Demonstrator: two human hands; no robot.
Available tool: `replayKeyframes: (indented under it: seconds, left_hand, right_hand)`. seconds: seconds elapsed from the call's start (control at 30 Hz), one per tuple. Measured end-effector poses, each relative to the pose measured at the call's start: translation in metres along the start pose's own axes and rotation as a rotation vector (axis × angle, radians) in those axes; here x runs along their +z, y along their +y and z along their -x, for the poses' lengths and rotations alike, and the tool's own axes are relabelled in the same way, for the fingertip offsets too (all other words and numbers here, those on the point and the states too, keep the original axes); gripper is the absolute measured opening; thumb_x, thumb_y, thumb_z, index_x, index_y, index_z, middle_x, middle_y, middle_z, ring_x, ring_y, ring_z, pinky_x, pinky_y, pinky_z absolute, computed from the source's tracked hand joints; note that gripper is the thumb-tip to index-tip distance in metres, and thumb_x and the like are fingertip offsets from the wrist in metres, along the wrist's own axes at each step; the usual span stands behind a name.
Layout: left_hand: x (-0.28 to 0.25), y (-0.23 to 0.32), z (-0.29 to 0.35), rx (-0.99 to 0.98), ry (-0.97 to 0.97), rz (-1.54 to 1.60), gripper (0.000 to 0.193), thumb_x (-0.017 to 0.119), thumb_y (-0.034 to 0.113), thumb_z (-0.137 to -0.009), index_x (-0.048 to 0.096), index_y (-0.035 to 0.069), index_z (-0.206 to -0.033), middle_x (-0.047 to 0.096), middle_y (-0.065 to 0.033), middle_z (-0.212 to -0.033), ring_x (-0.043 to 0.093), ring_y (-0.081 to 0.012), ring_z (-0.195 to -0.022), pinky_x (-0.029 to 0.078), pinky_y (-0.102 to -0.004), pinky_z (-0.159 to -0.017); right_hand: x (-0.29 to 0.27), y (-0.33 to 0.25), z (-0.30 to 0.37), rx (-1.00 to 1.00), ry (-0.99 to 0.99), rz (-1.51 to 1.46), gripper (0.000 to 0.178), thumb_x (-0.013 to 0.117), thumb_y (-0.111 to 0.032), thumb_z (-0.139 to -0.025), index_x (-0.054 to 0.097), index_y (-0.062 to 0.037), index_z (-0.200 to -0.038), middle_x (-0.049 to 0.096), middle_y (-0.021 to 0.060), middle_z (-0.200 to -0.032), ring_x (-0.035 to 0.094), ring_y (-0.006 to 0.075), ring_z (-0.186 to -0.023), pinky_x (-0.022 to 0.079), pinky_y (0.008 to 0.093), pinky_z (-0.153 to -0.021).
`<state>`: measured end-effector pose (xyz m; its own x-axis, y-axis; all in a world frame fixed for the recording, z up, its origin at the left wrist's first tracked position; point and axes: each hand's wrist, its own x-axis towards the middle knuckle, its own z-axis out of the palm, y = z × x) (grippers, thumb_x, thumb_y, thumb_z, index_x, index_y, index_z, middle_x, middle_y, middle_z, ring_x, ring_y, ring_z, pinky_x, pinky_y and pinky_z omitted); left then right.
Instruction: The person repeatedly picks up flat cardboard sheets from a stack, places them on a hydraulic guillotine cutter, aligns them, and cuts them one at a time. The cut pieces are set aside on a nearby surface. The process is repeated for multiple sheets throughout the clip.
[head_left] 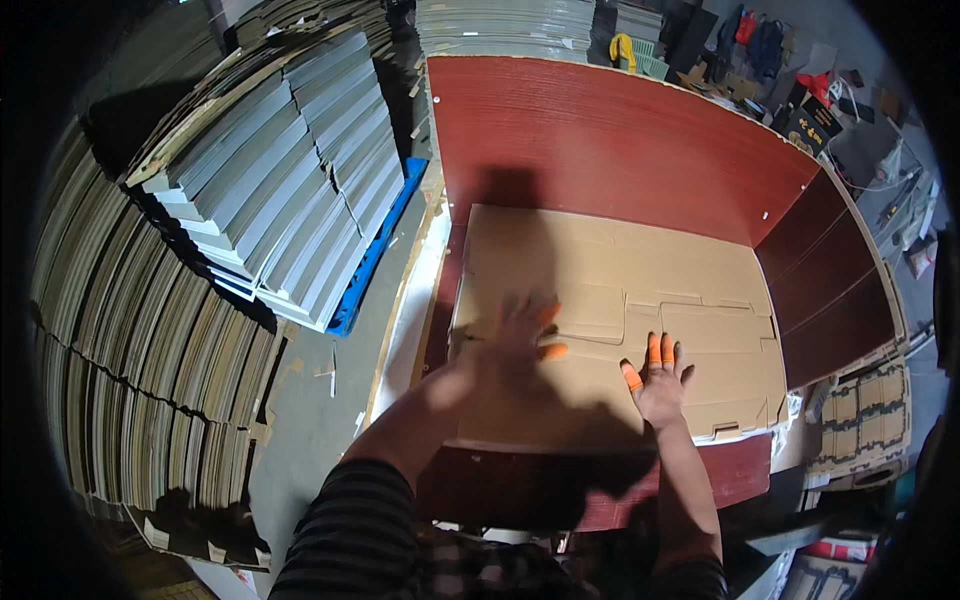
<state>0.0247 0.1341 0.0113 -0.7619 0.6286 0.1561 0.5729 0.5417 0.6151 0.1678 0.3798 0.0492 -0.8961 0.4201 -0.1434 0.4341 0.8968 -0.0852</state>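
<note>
A flat brown cardboard sheet (590, 260), with cut slots and fold lines, lies on a dark red bench with raised panels. My left hand (520, 325) rests on its left half, in shadow, fingers spread and holding nothing. Near the front right part of the sheet, my right hand (660, 388) lies with fingers stretched out and apart. Orange coverings show on some fingers of both hands. A white layer shows under the sheet's front right edge, but how many pieces lie below is hidden.
A red back panel (600, 140) and a dark red side panel (825, 275) enclose the sheet's far and right sides. To the left, stacked grey-white boards (285, 170) stand on a blue pallet (352, 295), beside tall piles of brown cardboard (130, 300). More cardboard (862, 425) is at right.
</note>
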Motion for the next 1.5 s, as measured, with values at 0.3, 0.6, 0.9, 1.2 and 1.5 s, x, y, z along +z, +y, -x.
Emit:
replayKeyframes:
  seconds: [0.3, 0.6, 0.9, 1.2, 1.5]
  left_hand:
    - [-0.045, -0.127, 0.044, 0.437, 0.367, 1.054, 0.067, 0.054, 0.036, -0.095, 0.027, 0.005, -0.148, 0.032, -0.0139, -0.151, 0.031, -0.0273, -0.138, 0.028, -0.0381, -0.111]
    - [-0.031, -0.076, 0.058, -0.641, 0.557, 1.213, 0.053, 0.068, 0.014, -0.090, 0.046, 0.000, -0.136, 0.062, -0.0029, -0.105, 0.055, -0.0080, -0.089, 0.043, -0.0201, -0.080]
    - [-0.033, -0.111, 0.034, -0.558, 0.446, 0.642, 0.038, 0.076, 0.018, -0.076, 0.066, -0.003, -0.107, 0.071, -0.0100, -0.084, 0.065, -0.0143, -0.072, 0.051, -0.0276, -0.065]
    - [-0.049, -0.081, 0.032, -0.709, 0.619, 0.632, 0.019, 0.074, 0.005, -0.075, 0.070, 0.001, -0.093, 0.069, -0.0058, -0.082, 0.062, -0.0139, -0.073, 0.049, -0.0286, -0.067]
    - [-0.047, -0.089, 0.037, -0.587, 0.688, 0.916, 0.019, 0.073, 0.014, -0.081, 0.071, 0.003, -0.096, 0.071, -0.0057, -0.084, 0.062, -0.0127, -0.070, 0.049, -0.0284, -0.062]
  right_hand:
    - [-0.003, -0.004, 0.045, -0.066, 0.351, -0.100, 0.071, 0.043, -0.054, -0.094, 0.025, -0.0134, -0.150, 0.025, 0.0185, -0.153, 0.021, 0.0356, -0.142, 0.013, 0.0595, -0.113]
    - [0.035, -0.100, 0.153, -0.014, 0.028, -0.002, 0.075, 0.044, -0.059, -0.091, 0.023, -0.0185, -0.151, 0.018, 0.0145, -0.157, 0.012, 0.0334, -0.145, 0.009, 0.0626, -0.112]
    - [0.035, -0.105, 0.149, 0.071, -0.065, -0.036, 0.078, 0.042, -0.063, -0.090, 0.015, -0.0249, -0.153, 0.009, 0.0074, -0.159, 0.006, 0.0297, -0.147, 0.011, 0.0584, -0.114]
    - [0.041, -0.104, 0.149, 0.095, -0.073, -0.061, 0.078, 0.046, -0.061, -0.090, 0.015, -0.0272, -0.152, 0.008, 0.0066, -0.160, 0.005, 0.0296, -0.147, 0.009, 0.0579, -0.115]
    - [0.032, -0.104, 0.151, 0.100, -0.089, -0.115, 0.079, 0.047, -0.063, -0.088, 0.017, -0.0273, -0.152, 0.008, 0.0063, -0.160, 0.004, 0.0296, -0.147, 0.009, 0.0574, -0.115]
